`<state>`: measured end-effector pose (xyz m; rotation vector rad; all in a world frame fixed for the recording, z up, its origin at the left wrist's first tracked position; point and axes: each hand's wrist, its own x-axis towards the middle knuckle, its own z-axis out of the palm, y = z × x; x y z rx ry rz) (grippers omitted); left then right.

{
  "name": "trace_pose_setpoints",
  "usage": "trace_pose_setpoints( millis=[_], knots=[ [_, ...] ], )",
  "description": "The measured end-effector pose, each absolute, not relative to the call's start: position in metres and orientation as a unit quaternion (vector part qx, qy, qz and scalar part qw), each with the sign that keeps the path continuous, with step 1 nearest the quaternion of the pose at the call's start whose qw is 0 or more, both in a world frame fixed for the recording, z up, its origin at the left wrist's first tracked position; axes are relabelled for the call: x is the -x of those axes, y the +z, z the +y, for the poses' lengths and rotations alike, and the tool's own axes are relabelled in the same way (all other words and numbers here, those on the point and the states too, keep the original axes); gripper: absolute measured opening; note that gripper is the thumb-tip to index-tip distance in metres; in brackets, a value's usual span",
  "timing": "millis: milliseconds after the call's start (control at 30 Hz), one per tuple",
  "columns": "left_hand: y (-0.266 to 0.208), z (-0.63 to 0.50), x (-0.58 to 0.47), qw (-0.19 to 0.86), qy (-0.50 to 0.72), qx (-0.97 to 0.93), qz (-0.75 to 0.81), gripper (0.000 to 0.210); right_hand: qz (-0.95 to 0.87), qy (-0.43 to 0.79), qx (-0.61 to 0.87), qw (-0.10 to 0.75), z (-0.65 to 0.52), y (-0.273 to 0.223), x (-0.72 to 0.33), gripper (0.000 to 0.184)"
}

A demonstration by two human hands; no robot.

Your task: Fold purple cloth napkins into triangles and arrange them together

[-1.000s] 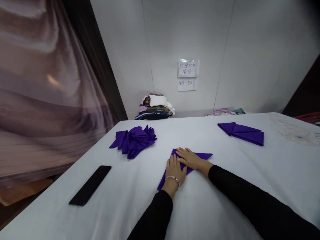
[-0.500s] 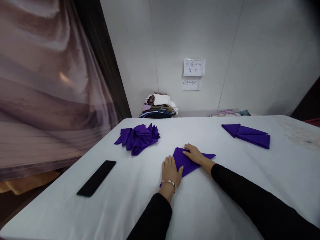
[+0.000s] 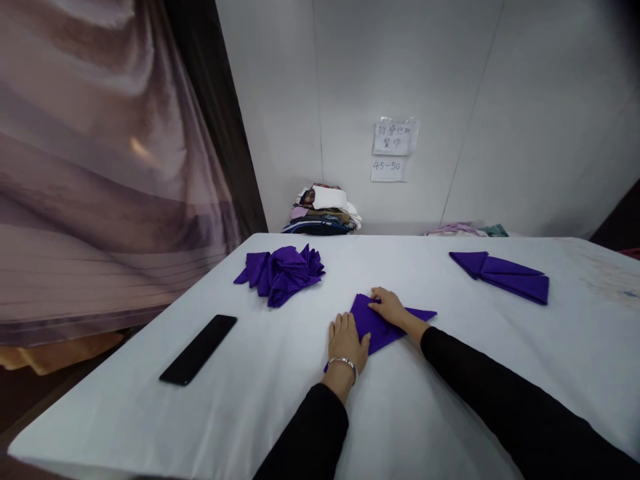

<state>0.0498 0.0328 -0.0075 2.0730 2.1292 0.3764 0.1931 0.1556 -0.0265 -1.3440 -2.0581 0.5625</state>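
A purple cloth napkin (image 3: 383, 333), folded into a flat triangular shape, lies on the white-covered table (image 3: 425, 420) in front of me. Spread flat over its left part is my left hand (image 3: 347, 341), fingers together, thumb apart, with a silver bracelet at the wrist. My right hand (image 3: 389, 307) rests on the napkin's upper edge, fingers reaching past it and slightly bent, thumb apart from them. Part of the napkin is hidden beneath both hands.
To the left sits a loose heap of purple cloth (image 3: 283, 272), with a black phone (image 3: 200, 350) nearer me. A folded purple napkin (image 3: 510, 275) lies at the right. Behind the table are stacked clothes (image 3: 327, 212) and a wall with paper signs (image 3: 394, 137).
The whole view has shifted slightly, so things appear a little further right. Both hands stay on the napkin with hardly any movement.
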Motion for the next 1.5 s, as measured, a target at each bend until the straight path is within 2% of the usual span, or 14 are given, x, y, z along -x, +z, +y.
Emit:
trace_pose_setpoints(
  millis=[467, 700, 900, 1167, 1367, 1500],
  knots=[
    [-0.009, 0.034, -0.049, 0.081, 0.133, -0.691, 0.706, 0.061, -0.787, 0.217, 0.455, 0.356, 0.150, -0.033, -0.195, 0.015],
    [-0.009, 0.033, -0.049, 0.071, 0.131, -0.692, 0.706, 0.061, -0.809, 0.188, 0.442, 0.338, 0.154, -0.039, -0.196, 0.024],
    [-0.008, 0.033, -0.050, 0.073, 0.122, -0.693, 0.707, 0.059, -0.819, 0.183, 0.447, 0.311, 0.158, -0.038, -0.194, 0.017],
    [-0.011, 0.034, -0.050, 0.070, 0.125, -0.695, 0.704, 0.061, -0.815, 0.194, 0.464, 0.288, 0.161, -0.034, -0.192, 0.021],
    [-0.012, 0.034, -0.050, 0.066, 0.124, -0.695, 0.705, 0.061, -0.811, 0.204, 0.468, 0.285, 0.160, -0.030, -0.190, 0.012],
    [-0.013, 0.034, -0.050, 0.064, 0.125, -0.695, 0.705, 0.060, -0.811, 0.207, 0.466, 0.286, 0.162, -0.029, -0.189, 0.013]
  ],
)
